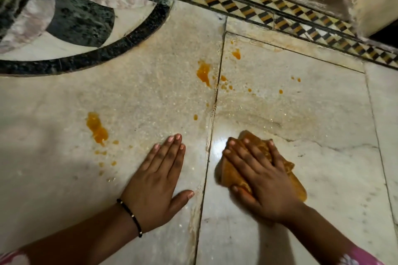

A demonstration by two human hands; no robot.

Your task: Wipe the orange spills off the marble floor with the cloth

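Nearest the camera, two forearms reach in from the bottom edge. The left hand (160, 175) lies flat on the marble floor (323, 114), fingers straight and together, holding nothing; a black bead bracelet (130, 215) circles its wrist. The right hand (261, 175) presses down with spread fingers on the cloth (231, 175), which is bunched under the palm and already stained orange. That is the main risk, as I judge it — a soaked cloth may smear colour across the stone instead of lifting it, and may push liquid into the seam (212, 127) between the slabs. The wet sheen just at 11 o'clock of the cloth also looks slippery for the bracing palm. From the cloth hand, the largest spill (203, 73) lies toward 11 o'clock, well apart; a small blot (236, 54) at 12 o'clock, farther off; another streak (97, 128) beyond the left hand at 10 o'clock — all untouched.
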